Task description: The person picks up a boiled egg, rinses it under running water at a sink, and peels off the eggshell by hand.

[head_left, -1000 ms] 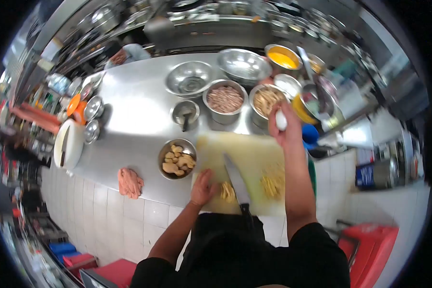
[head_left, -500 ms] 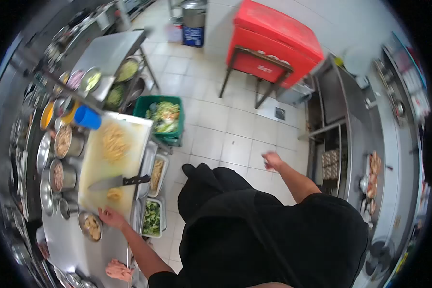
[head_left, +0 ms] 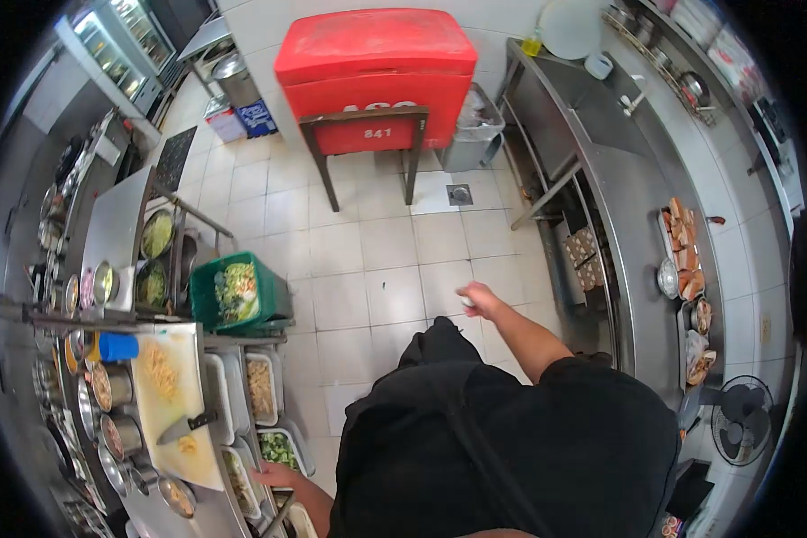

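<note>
My left hand (head_left: 276,475) is low beside the steel prep table, next to a tray of greens (head_left: 279,448); its fingers look stretched out, with nothing visible in them. Out over the floor is my right hand (head_left: 481,301), fingers curled around something small and whitish that I cannot make out. On the table, a knife (head_left: 181,429) lies across a cutting board (head_left: 175,394), between a pile of pale yellow strips (head_left: 161,372) and a smaller yellow piece (head_left: 187,445). A small metal bowl of food (head_left: 177,496) stands near the board's end.
A green bin of vegetable scraps (head_left: 273,300) stands past the table. Ahead are a red cooler box (head_left: 377,76) on a stand and a grey bin (head_left: 472,143). Along the right runs a steel counter (head_left: 632,233) with a sink and a tray of bread (head_left: 681,238).
My view has turned right, towards the red box and the counter. My left hand has left the spot beside the metal bowl and hangs lower by the trays. My right hand stays curled.
</note>
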Motion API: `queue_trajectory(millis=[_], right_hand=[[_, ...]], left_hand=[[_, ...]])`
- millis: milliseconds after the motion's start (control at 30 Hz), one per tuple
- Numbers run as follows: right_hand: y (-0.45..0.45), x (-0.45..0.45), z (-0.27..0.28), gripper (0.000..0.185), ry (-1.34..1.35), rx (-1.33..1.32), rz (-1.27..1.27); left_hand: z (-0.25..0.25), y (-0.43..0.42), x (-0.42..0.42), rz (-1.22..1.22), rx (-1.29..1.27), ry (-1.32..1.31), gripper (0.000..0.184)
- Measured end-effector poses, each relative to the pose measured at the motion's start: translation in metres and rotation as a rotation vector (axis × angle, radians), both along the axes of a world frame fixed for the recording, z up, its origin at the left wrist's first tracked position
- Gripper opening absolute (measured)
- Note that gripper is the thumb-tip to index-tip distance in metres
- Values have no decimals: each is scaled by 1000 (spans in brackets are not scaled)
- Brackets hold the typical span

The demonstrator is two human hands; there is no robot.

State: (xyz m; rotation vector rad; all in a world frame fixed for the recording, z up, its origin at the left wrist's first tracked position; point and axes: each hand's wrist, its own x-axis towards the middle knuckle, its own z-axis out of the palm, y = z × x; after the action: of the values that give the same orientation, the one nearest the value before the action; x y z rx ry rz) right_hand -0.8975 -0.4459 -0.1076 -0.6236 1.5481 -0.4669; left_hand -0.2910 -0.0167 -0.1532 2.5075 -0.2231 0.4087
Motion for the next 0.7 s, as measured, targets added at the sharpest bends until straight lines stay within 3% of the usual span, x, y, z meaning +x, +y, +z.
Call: queue_trajectory(millis=[100, 167, 300, 400, 500, 700], right_hand=[[-55, 3, 46, 20, -172, -61, 72], [-83, -20, 65, 18, -257, -55, 109], [-119, -88, 62, 17, -459, -17, 14], [-137, -134, 66, 18, -494, -13, -70], [-164, -174, 59, 17, -567, -76, -113], [-238, -229, 92, 23, -661, -215, -292]], left_hand=[[-17, -61, -100, -141, -154, 227, 37], [-78, -97, -140, -136, -103, 212, 41], [-49, -202, -220, -474, -304, 1036, 50], [-11, -280, -282, -458, -263, 954, 49], [-17, -328, -296, -610, -186, 1024, 48], [-29, -428, -314, -706, 241, 1291, 45]])
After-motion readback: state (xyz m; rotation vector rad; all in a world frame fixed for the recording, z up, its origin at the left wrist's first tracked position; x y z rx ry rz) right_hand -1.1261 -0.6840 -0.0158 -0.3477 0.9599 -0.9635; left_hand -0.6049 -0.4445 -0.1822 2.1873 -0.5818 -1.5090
